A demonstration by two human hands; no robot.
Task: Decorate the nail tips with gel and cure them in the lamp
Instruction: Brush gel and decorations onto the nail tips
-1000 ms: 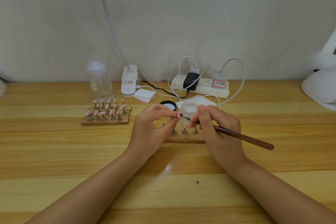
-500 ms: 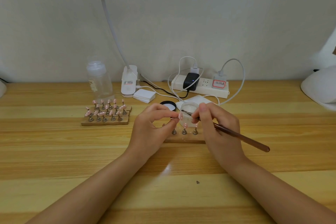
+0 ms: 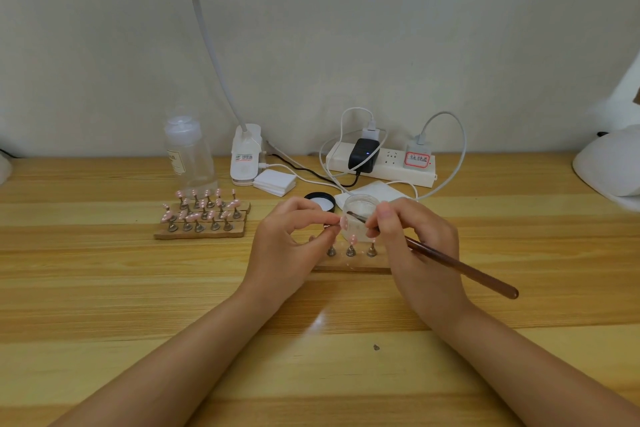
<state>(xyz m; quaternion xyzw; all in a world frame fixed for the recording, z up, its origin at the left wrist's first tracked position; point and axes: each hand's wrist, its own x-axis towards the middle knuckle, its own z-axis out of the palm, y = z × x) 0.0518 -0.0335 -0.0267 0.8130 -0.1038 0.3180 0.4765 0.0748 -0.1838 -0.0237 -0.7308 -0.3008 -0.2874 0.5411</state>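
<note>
Head view: gel brush on a pink tip, slips likely.

My left hand [image 3: 291, 246] pinched a pink nail tip [image 3: 344, 222] above the small stand [image 3: 349, 267] at the desk [image 3: 104, 288] middle; my right hand [image 3: 415, 246] gripped the brush [image 3: 460, 269], bristles touching the tip before the open gel jar [image 3: 360, 215]. A twitch could have smeared gel or toppled the jar. A filled rack [image 3: 201, 218] stood left, a power strip [image 3: 381, 163] along the far edge by a plain wall.

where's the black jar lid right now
In the head view the black lid lies flat on the table just behind the left hand, left of the open jar, in front of the power strip.
</note>
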